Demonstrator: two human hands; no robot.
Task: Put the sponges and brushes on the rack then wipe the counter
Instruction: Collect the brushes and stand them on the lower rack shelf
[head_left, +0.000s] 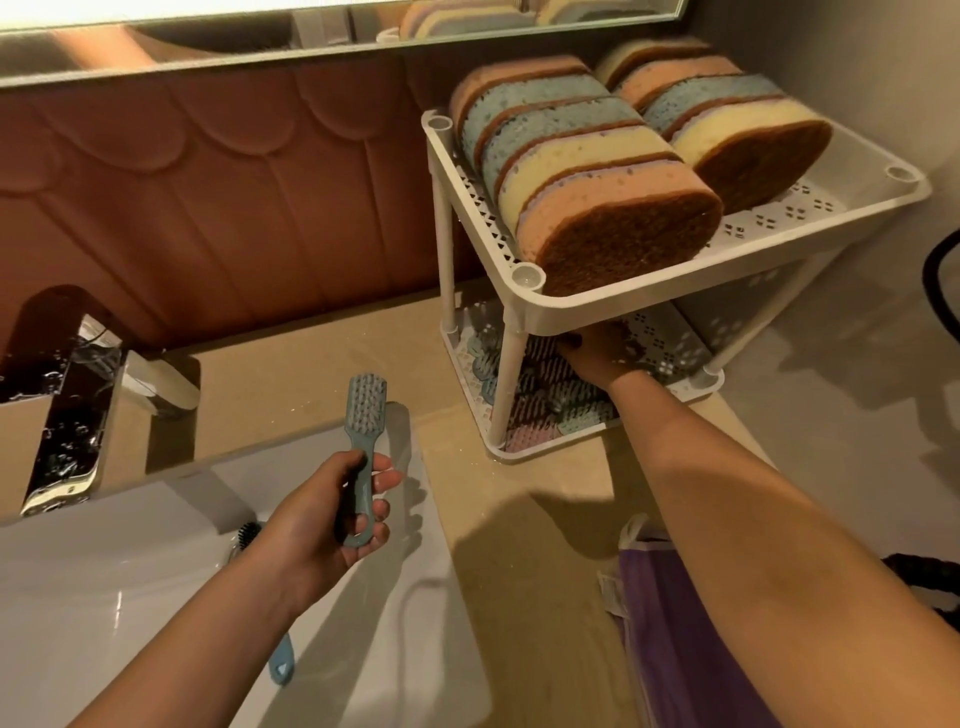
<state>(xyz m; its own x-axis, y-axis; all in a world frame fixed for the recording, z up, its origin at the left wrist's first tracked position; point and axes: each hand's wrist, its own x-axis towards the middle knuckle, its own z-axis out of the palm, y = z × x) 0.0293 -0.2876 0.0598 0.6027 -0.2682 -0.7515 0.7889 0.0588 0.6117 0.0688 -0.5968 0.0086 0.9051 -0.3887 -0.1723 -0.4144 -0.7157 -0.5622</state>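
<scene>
Far left of the rack (675, 293), a chrome faucet (67, 395) overhangs the white sink (104, 597). The sink's rim borders a strip of beige table (322, 374) that runs to the rack's legs and gives the room for moving.

Left of the rack, above the sink rim, the left grip (322, 519) clasps the handle of a grey-blue brush (363, 415), its pale bristles pointing away from the person. A second brush (281, 665) lies in the sink, partly hidden under the left forearm.

The rack is white, two-tiered and perforated. Two rows of multicoloured sponges (587, 171) stand on edge on its upper shelf. The right grip (602, 358) reaches beneath that shelf onto the lower one, beside textured pastel items (540, 395); whether it grasps anything cannot be told.

In front of the rack, a purple cloth (675, 623) lies on the table under the right forearm.
</scene>
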